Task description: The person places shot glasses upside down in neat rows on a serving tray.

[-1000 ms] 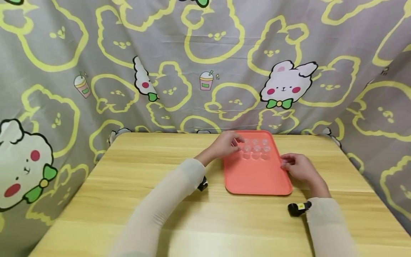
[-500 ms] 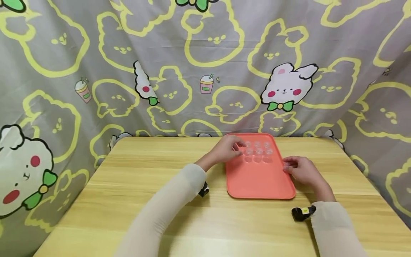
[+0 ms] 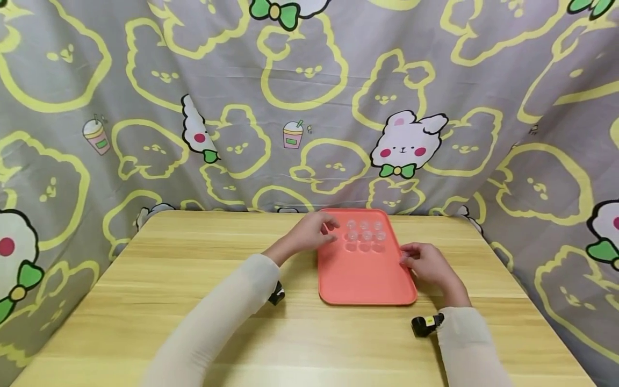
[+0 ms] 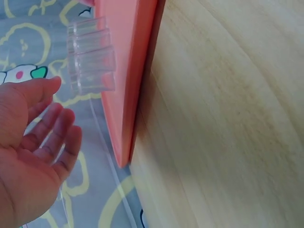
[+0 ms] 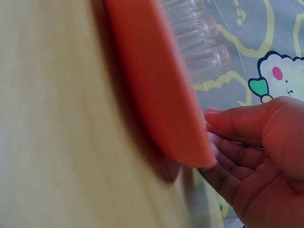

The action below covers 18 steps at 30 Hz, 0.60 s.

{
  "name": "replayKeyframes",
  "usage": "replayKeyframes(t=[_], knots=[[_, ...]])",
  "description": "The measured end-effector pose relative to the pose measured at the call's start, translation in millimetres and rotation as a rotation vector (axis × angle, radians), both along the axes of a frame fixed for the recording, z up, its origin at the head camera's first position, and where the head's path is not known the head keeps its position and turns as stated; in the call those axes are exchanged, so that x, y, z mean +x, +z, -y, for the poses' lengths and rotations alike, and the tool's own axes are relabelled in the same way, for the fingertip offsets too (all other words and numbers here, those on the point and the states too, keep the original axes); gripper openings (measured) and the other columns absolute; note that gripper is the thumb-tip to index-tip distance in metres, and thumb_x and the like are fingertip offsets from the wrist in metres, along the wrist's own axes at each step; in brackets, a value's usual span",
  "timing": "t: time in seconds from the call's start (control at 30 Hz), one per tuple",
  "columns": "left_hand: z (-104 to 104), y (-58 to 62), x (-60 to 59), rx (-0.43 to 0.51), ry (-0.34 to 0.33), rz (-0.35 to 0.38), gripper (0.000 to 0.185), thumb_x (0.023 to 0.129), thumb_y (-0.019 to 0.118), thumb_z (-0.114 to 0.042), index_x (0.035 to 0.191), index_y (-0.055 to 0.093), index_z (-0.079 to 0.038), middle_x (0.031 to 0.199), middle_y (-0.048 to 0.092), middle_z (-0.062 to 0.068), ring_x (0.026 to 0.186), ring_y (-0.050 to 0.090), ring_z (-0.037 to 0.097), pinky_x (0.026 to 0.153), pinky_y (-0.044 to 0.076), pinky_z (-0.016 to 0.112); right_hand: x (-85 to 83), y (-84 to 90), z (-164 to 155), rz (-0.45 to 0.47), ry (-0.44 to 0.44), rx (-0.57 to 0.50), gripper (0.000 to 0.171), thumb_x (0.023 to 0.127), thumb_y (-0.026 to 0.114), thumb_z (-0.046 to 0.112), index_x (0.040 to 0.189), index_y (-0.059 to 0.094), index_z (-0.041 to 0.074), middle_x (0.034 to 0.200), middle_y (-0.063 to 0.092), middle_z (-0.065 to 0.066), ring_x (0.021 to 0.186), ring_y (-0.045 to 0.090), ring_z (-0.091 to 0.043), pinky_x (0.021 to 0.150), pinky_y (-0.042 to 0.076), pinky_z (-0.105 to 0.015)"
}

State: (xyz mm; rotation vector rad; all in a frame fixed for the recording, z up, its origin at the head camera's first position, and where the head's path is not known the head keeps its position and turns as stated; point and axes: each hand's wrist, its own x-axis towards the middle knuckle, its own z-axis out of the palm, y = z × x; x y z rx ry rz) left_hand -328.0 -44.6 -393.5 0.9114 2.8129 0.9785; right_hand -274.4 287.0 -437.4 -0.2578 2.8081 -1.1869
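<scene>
Cups (image 3: 365,232), small and clear, are standing at the far end of the tray (image 3: 365,279). Left hand (image 3: 309,232) is hovering beside them with relaxed fingers; right hand (image 3: 425,263) is pinching another cup, best lowered slowly.

Coral-orange tray (image 3: 366,277) on a pale yellow wood-grain bench (image 3: 169,279), streaked in lighter and darker bands. The little cups (image 3: 365,231) on the tray are clear, colourless, picking up the orange beneath. Both sleeves (image 3: 217,322) are cream-beige. Behind, a grey cloth (image 3: 309,97) printed with yellow bunny outlines, plus white bunnies with pink cheeks and green bows, and pink drink cups.
</scene>
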Motion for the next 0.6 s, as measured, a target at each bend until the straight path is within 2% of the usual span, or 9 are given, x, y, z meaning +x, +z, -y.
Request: replayKeyframes(t=[0.2, 0.37, 0.5, 0.6], knots=[[11.3, 0.4, 3.5, 0.013, 0.032, 0.002, 0.027, 0.094, 0.074, -0.017, 0.118, 0.073, -0.004, 0.103, 0.070, 0.005, 0.088, 0.067, 0.016, 0.081, 0.055, 0.032, -1.5, 6.5, 1.5, 0.014, 0.015, 0.017, 0.037, 0.100, 0.064, 0.009, 0.130, 0.060, -0.012, 0.106, 0.070, -0.016, 0.096, 0.067, -0.026, 0.083, 0.057, -0.040], [23.6, -3.3, 10.1, -0.001, 0.087, 0.002, 0.025, 0.095, 0.073, -0.017, 0.114, 0.073, -0.002, 0.101, 0.071, 0.005, 0.087, 0.067, 0.017, 0.081, 0.056, 0.034, -1.3, 16.1, 2.6, 0.002, 0.047, 0.084, 0.044, 0.100, 0.064, 0.013, 0.135, 0.056, -0.013, 0.110, 0.069, -0.020, 0.100, 0.067, -0.032, 0.085, 0.057, -0.046], [31.5, -4.3, 22.0, -0.081, 0.173, -0.025, 0.028, 0.096, 0.071, -0.022, 0.117, 0.073, -0.003, 0.106, 0.071, 0.009, 0.098, 0.067, 0.023, 0.087, 0.054, 0.040, 1.2, 26.9, 6.1, -0.034, 0.064, 0.155, 0.049, 0.100, 0.064, 0.015, 0.139, 0.052, -0.013, 0.115, 0.067, -0.025, 0.106, 0.066, -0.039, 0.089, 0.055, -0.052], [37.1, -3.8, 35.1, -0.187, 0.252, -0.052, 0.034, 0.097, 0.070, -0.029, 0.123, 0.071, -0.007, 0.116, 0.069, 0.011, 0.108, 0.065, 0.028, 0.091, 0.053, 0.046, 3.4, 34.2, 11.9, -0.086, 0.070, 0.204, 0.054, 0.101, 0.063, 0.019, 0.143, 0.048, -0.012, 0.123, 0.063, -0.031, 0.114, 0.062, -0.045, 0.095, 0.051, -0.058]])
